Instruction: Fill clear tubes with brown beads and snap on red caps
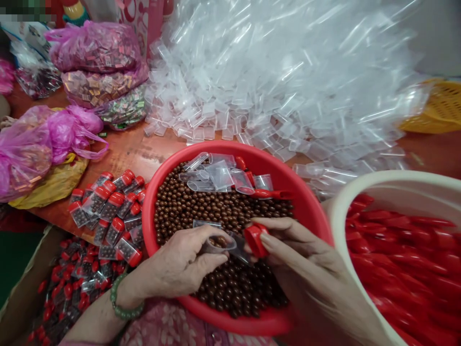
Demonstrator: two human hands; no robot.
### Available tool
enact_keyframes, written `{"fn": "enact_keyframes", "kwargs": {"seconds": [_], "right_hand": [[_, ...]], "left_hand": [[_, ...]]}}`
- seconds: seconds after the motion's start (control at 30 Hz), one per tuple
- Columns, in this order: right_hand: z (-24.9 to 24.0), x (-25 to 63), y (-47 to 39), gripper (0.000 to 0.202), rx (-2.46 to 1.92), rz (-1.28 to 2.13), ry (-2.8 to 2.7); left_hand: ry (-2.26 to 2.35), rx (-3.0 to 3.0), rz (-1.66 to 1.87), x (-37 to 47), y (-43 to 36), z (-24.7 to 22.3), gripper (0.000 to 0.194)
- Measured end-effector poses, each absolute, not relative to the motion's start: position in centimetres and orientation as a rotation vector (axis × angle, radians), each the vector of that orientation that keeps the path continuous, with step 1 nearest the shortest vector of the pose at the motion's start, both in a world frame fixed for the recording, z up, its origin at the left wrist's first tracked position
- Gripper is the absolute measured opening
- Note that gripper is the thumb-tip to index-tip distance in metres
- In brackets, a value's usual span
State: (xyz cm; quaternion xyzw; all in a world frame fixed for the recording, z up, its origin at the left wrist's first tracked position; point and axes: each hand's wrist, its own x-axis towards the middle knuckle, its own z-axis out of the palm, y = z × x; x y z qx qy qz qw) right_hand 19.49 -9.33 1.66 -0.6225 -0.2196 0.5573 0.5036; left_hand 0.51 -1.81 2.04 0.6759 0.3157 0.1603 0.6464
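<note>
Over a red basin (236,328) of brown balls (234,206), my left hand (180,262) holds a clear plastic tube (220,243), its oval mouth towards me. My right hand (306,259) pinches a red cap (256,240) between thumb and fingers, just right of the tube. Another clear piece lies between the two hands; I cannot make out which hand holds it. Empty clear tubes (218,174) and some red pieces (272,194) rest on the balls at the basin's far side.
Filled red-capped tubes (115,206) lie left of the basin, with more in a box (27,274) below. A large pile of clear tubes (273,72) covers the back. At right stands a white tub (338,216) of red caps. Pink bags (97,48) sit back left.
</note>
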Motion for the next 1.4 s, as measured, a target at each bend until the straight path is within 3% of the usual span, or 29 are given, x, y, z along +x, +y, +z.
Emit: {"fn": "enact_keyframes", "kwargs": {"seconds": [0.13, 0.37, 0.53, 0.77, 0.97, 1.4], "right_hand": [[2.6, 19.7, -9.3, 0.028, -1.595, 1.107, -0.779], [4.1, 18.0, -7.7, 0.013, -1.482, 0.874, -1.207], [3.4, 18.7, -6.7, 0.029, -1.318, 0.839, -1.523], [2.7, 20.2, -8.4, 0.022, -1.551, 0.780, -1.362], [2.6, 19.0, -7.6, 0.027, -1.475, 0.716, -1.388], [1.7, 15.8, -6.8, 0.018, -1.446, 0.667, -1.394]], "left_hand": [[0.690, 1.334, 0.310, 0.4, -1.8, 2.0, 0.037], [0.676, 1.257, 0.298, 0.4, -1.8, 1.7, 0.030], [0.680, 1.285, 0.306, 0.2, -1.7, 1.7, 0.023], [0.736, 1.122, 0.358, 0.6, -1.5, 2.1, 0.019], [0.708, 1.020, 0.363, 0.5, -1.8, 1.4, 0.020], [0.703, 1.327, 0.345, 0.2, -1.6, 1.4, 0.023]]}}
